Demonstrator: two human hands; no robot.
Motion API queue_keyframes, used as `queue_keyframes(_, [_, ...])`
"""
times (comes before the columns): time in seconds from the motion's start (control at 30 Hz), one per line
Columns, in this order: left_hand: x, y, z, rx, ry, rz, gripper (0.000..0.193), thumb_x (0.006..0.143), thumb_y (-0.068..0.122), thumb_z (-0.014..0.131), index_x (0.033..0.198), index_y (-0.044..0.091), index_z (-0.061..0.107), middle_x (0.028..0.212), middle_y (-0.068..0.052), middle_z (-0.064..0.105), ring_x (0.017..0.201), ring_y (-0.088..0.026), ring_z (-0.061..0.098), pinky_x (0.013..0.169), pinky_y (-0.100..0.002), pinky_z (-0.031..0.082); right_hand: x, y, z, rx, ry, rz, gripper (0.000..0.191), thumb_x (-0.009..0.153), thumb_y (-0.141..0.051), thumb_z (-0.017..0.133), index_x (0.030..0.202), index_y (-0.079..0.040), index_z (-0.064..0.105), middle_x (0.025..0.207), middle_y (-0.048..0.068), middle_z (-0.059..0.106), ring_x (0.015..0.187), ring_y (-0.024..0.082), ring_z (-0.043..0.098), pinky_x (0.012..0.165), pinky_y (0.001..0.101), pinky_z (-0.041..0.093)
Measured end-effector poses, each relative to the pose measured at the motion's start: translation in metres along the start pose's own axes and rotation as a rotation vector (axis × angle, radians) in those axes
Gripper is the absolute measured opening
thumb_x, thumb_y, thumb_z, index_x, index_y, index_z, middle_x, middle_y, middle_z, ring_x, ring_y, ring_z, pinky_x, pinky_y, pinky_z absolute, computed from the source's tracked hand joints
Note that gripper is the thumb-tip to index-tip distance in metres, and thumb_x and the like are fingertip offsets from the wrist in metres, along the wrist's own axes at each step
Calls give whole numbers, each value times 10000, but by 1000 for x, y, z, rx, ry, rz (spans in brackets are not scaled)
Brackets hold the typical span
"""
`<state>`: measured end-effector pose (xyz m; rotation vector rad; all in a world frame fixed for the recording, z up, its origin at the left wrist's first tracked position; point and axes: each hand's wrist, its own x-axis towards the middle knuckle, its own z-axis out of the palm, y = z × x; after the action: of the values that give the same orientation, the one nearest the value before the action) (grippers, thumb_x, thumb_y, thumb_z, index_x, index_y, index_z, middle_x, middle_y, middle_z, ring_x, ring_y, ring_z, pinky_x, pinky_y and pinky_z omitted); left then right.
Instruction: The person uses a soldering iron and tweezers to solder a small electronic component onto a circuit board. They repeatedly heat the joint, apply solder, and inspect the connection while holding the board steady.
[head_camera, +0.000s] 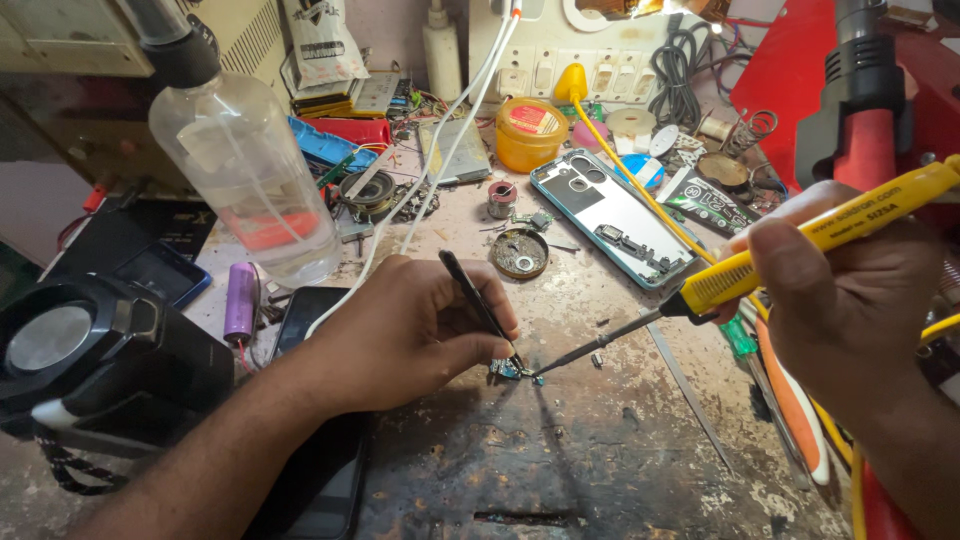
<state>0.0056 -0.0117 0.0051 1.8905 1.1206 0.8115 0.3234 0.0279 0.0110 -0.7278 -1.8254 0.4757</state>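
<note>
Two tools meet at a tiny blue circuit board (505, 370) mid-bench: my left hand (415, 330) pinches black tweezers (480, 305) to pin it; my right hand (850, 290) is clamped round a yellow soldering iron (790, 250), tip at the board's edge. Soldering step, I judge; next needs steady tip contact. Wrists low, forearms angled inward.

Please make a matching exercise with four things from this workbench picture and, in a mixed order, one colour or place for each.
Things:
1. soldering iron
2. tweezers
3. plastic bottle
4. round tin

Descriptions:
A. clear, standing at the left
B. yellow handle, in the right hand
C. orange, near the wall sockets
D. black, in the left hand

Pairs: 1-B, 2-D, 3-A, 4-C
</note>
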Motion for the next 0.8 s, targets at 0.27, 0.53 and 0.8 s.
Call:
queue_keyframes(0.27, [1, 2, 0, -2, -14, -14, 106, 830, 71, 794, 910, 51, 730, 785, -2, 789, 738, -38, 748, 666, -221, 604, 0, -1, 1, -170, 48, -3, 348, 1099, -330, 619, 946, -21, 664, 749, 56, 688, 608, 78, 640, 568, 229, 511])
queue_keyframes(0.53, [0, 0, -1, -5, -20, 5, 100, 834, 71, 792, 907, 42, 730, 779, -5, 783, 732, -39, 738, 665, -222, 600, -1, -1, 0, -156, 20, -34, 375, 1122, -320, 611, 909, -14, 649, 796, 69, 697, 647, 91, 660, 609, 236, 529])
queue_keyframes(0.8, [1, 0, -2, 25, -15, -7, 103, 823, 75, 794, 904, 51, 734, 781, 4, 788, 735, -34, 748, 671, -216, 606, -1, 1, 5, -15, -10, -12, 317, 1120, -255, 601, 978, 26, 640, 765, 124, 702, 642, 146, 715, 560, 284, 600])
